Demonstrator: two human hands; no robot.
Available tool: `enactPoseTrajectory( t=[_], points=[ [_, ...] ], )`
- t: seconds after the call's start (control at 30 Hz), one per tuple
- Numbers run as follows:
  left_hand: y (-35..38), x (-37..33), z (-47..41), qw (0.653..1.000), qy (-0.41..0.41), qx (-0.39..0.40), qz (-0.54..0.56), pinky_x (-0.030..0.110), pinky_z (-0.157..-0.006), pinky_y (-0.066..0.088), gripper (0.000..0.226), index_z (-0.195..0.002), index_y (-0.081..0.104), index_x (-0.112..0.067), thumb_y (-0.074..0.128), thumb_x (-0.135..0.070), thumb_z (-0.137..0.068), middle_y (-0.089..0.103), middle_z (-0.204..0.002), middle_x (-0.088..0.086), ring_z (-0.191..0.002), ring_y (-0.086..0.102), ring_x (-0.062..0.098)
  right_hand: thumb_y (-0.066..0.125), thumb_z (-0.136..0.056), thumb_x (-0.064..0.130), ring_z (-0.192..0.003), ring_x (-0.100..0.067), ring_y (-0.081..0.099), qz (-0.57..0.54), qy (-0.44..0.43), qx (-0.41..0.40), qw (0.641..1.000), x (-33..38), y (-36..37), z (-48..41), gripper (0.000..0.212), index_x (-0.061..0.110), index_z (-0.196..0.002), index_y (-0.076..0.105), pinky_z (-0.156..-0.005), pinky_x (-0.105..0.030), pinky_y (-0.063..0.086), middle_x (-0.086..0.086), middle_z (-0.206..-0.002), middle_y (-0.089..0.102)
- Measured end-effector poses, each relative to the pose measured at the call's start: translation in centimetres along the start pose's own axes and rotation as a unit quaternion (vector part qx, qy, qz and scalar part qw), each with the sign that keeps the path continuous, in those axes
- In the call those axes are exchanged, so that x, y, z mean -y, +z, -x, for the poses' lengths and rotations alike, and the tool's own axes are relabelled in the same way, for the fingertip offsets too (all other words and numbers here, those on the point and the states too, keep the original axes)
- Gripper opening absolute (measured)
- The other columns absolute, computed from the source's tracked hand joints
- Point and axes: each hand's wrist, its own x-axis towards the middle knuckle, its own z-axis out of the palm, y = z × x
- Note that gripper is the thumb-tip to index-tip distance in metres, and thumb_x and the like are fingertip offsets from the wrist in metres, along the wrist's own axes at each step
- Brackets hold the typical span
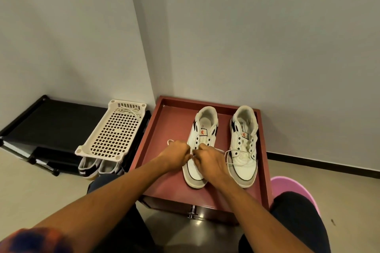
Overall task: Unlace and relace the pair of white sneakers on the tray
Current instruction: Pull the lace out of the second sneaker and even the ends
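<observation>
Evidently the left hand (178, 153) and right hand (208, 159) meet over the left sneaker (202, 129) on the red tray (159, 150), each pinching its white lace (170, 141) near the lower eyelets, probably to hold both ends taut for threading.

What my hands and the frame's edges hide from me

My left hand (177, 153) and right hand (209, 159) cover the lower eyelets of the sneaker (203, 127) under them, and my curled fingers hide just where they pinch the lace (170, 141). The tongue labels are too small to read. My sleeve (35, 240) is a blur cut by the corner. My knee (296, 211) hides part of the pink thing (287, 186).
</observation>
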Motion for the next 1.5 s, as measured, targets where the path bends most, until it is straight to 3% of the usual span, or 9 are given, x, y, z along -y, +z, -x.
enactPoseTrajectory(
  t=[0.2, 0.4, 0.63, 0.8, 0.9, 1.0, 1.17, 1.27, 1.5],
  points=[
    [0.2, 0.1, 0.2, 0.999, 0.012, -0.005, 0.052, 0.041, -0.083, 0.045, 0.018, -0.077, 0.060, -0.010, 0.050, -0.019, -0.089, 0.058, -0.080, 0.003, -0.069, 0.050, 0.022, 0.062, -0.095, 0.027, -0.084, -0.027, 0.066, 0.038, 0.049, 0.014, 0.998, 0.9, -0.1, 0.0, 0.016, 0.018, -0.093, 0.075, -0.058, -0.035, 0.045, -0.001, -0.096, 0.063],
    [-2.9, 1.8, 1.6, 0.994, 0.031, 0.053, 0.086, 0.028, -0.058, 0.040, 0.010, -0.069, 0.060, -0.009, 0.056, -0.008, -0.078, 0.059, -0.066, 0.001, -0.059, 0.048, 0.018, 0.058, -0.097, 0.015, -0.105, -0.031, 0.066, 0.076, 0.103, 0.064, 0.990, 1.6, -1.0, -0.8, 0.014, 0.011, -0.106, 0.068, -0.077, -0.040, 0.051, -0.006, -0.110, 0.068],
    [-5.3, 7.8, 4.5, 0.994, -0.046, 0.029, 0.090, 0.027, -0.063, 0.043, 0.027, -0.060, 0.059, -0.016, 0.068, -0.019, -0.085, 0.056, -0.060, -0.005, -0.059, 0.052, 0.012, 0.061, -0.094, 0.016, -0.105, -0.029, 0.067, 0.087, 0.119, 0.078, 0.986, 2.2, -1.1, -1.4, 0.015, 0.014, -0.107, 0.069, -0.080, -0.038, 0.054, -0.006, -0.107, 0.072],
    [-6.5, 6.3, 3.8, 0.987, -0.020, -0.056, 0.150, 0.029, -0.074, 0.053, 0.016, -0.088, 0.079, -0.012, 0.067, -0.023, -0.090, 0.076, -0.084, 0.000, -0.074, 0.066, 0.013, 0.062, -0.095, 0.026, -0.089, -0.022, 0.067, -0.087, 0.136, 0.059, 0.985, 0.6, -1.4, -2.1, 0.019, 0.017, -0.090, 0.078, -0.077, -0.032, 0.051, 0.001, -0.092, 0.075],
    [-8.2, 4.9, 3.3, 0.956, -0.030, -0.111, 0.268, 0.012, -0.085, 0.052, 0.024, -0.102, 0.077, -0.004, 0.057, 0.000, -0.090, 0.075, -0.109, 0.003, -0.100, 0.070, 0.011, 0.059, -0.100, 0.018, -0.094, -0.010, 0.068, -0.243, 0.141, -0.008, 0.960, 0.0, -3.5, -2.6, 0.022, 0.016, -0.108, 0.079, -0.084, -0.032, 0.052, 0.004, -0.106, 0.078],
    [-11.0, 3.3, 2.7, 0.927, -0.037, -0.169, 0.331, -0.002, -0.076, 0.043, 0.022, -0.111, 0.074, -0.006, 0.060, -0.001, -0.094, 0.075, -0.106, 0.002, -0.096, 0.067, 0.006, 0.053, -0.101, 0.005, -0.077, -0.011, 0.069, -0.340, 0.132, -0.042, 0.930, -0.1, -7.2, -3.8, 0.029, 0.014, -0.118, 0.075, -0.072, -0.028, 0.053, 0.004, -0.106, 0.077],
    [-18.0, 0.9, 1.6, 0.846, -0.029, -0.274, 0.455, 0.024, -0.078, 0.053, 0.026, -0.114, 0.071, -0.015, 0.055, -0.004, -0.097, 0.077, -0.092, 0.000, -0.085, 0.070, 0.006, 0.049, -0.104, 0.002, -0.073, -0.009, 0.065, -0.467, 0.132, -0.110, 0.867, 1.9, -16.5, -6.7, 0.029, 0.007, -0.124, 0.069, -0.065, -0.015, 0.052, -0.006, -0.100, 0.075],
    [-23.9, -0.7, 1.4, 0.809, -0.019, -0.326, 0.489, 0.025, -0.067, 0.050, 0.017, -0.109, 0.058, -0.019, 0.054, -0.007, -0.096, 0.077, -0.088, -0.002, -0.079, 0.069, 0.008, 0.047, -0.106, 0.009, -0.070, -0.008, 0.065, -0.487, 0.107, -0.148, 0.854, 3.5, -22.5, -8.1, 0.031, 0.013, -0.130, 0.067, -0.061, -0.015, 0.050, -0.005, -0.106, 0.075],
    [-36.8, -4.5, 2.9, 0.735, 0.024, -0.380, 0.560, 0.029, -0.075, 0.052, 0.023, -0.113, 0.043, -0.016, 0.059, -0.013, -0.097, 0.077, -0.095, -0.002, -0.093, 0.070, 0.017, 0.049, -0.105, 0.011, -0.073, -0.010, 0.065, -0.550, 0.042, -0.236, 0.800, 6.9, -35.2, -10.0, 0.035, 0.021, -0.137, 0.057, -0.066, -0.023, 0.051, -0.003, -0.102, 0.077]
  ],
)
